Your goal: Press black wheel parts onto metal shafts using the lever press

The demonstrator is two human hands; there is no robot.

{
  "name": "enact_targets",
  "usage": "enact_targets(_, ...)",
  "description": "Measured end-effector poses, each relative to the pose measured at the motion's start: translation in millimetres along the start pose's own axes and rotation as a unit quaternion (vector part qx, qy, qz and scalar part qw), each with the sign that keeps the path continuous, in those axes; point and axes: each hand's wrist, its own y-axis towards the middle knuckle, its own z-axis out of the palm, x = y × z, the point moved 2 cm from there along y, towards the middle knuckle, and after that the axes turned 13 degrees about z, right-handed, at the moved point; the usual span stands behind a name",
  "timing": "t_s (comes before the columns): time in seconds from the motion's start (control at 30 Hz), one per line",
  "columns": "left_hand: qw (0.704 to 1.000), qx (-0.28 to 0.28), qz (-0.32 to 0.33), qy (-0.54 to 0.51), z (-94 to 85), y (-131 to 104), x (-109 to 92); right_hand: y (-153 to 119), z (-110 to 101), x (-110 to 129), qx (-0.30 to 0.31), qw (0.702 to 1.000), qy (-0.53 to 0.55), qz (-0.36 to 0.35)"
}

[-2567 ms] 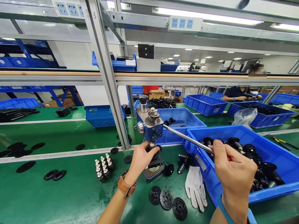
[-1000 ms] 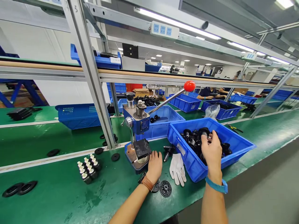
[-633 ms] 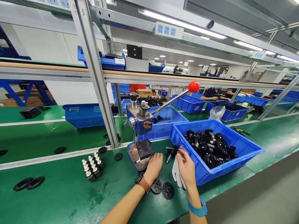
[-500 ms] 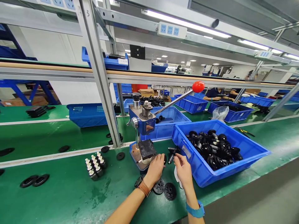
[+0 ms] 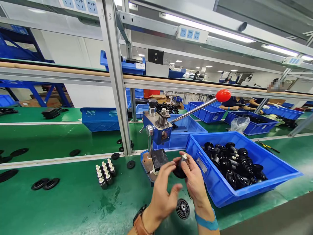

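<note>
My right hand [image 5: 195, 179] grips a black part [image 5: 180, 170] with a pale tip, held in front of the press. Beside it, my left hand [image 5: 166, 192] has its thumb spread from its fingers, and the fingertips reach the edge of that black part. A blue hand press [image 5: 158, 129] with a red-knobbed lever stands just behind my hands, its black block over the base. One black disc [image 5: 183, 209] lies on the green table below my hands. To the right, a blue bin [image 5: 207, 187] holds many black parts.
Several black cylinders with white tips [image 5: 106, 173] stand left of the press. Loose black rings [image 5: 51, 183] lie farther left. A metal post [image 5: 118, 98] rises behind the press. Pliers [image 5: 269, 147] lie beyond the bin. A person's arm [image 5: 232, 107] shows far back.
My hands have come together and lifted a black part off the table. One disc near my left wrist no longer shows. The view has shifted, so the scene sits farther right.
</note>
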Motion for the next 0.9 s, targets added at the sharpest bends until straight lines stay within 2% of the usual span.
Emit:
enact_targets(0.03, 0.999, -0.02, -0.039, 0.009, -7.6, 8, 3, 6, 10, 6, 0.01, 0.999, -0.025, -0.026)
enact_targets(0.1, 0.994, -0.026, -0.096, 0.035, -18.7, 24, 12, 19, 31, 10, 0.027, 0.996, -0.071, -0.053)
enact_targets(0.2, 0.988, -0.012, -0.143, 0.055, -28.0, 37, 32, 39, 53, -4, 0.042, 0.991, -0.113, -0.066)
enact_targets(0.3, 0.98, -0.013, -0.185, 0.073, -33.4, 40, 53, 50, 59, -17, 0.073, 0.986, -0.135, -0.069)
enact_targets(0.37, 0.978, -0.011, -0.181, 0.105, -35.7, 40, 64, 52, 54, -3, 0.031, 0.985, -0.139, -0.101)
enact_targets(0.43, 0.976, -0.006, -0.169, 0.139, -36.9, 40, 70, 48, 47, 37, -0.067, 0.973, -0.124, -0.18)
enact_targets(0.5, 0.974, -0.001, -0.166, 0.155, -37.1, 41, 75, 43, 42, 96, -0.15, 0.941, -0.101, -0.288)
enact_targets(0.53, 0.974, 0.001, -0.164, 0.157, -37.1, 42, 76, 42, 41, 128, -0.166, 0.92, -0.092, -0.342)
enact_targets(0.6, 0.974, 0.003, -0.161, 0.157, -36.8, 44, 77, 44, 41, 183, -0.17, 0.903, -0.081, -0.387)
enact_targets(0.67, 0.973, 0.004, -0.164, 0.159, -36.7, 46, 78, 48, 38, 217, -0.167, 0.901, -0.069, -0.394)
enact_targets(0.7, 0.973, 0.005, -0.167, 0.162, -36.6, 46, 78, 48, 34, 224, -0.18, 0.898, -0.067, -0.397)
enact_targets(0.77, 0.972, 0.004, -0.169, 0.163, -36.6, 47, 80, 41, 19, 217, -0.249, 0.875, -0.08, -0.407)
enact_targets(0.83, 0.973, 0.002, -0.167, 0.159, -36.6, 46, 81, 24, -2, 188, -0.354, 0.839, -0.128, -0.392)
enact_targets(0.9, 0.974, -0.001, -0.167, 0.154, -36.7, 44, 81, 6, -23, 150, -0.43, 0.815, -0.196, -0.335)
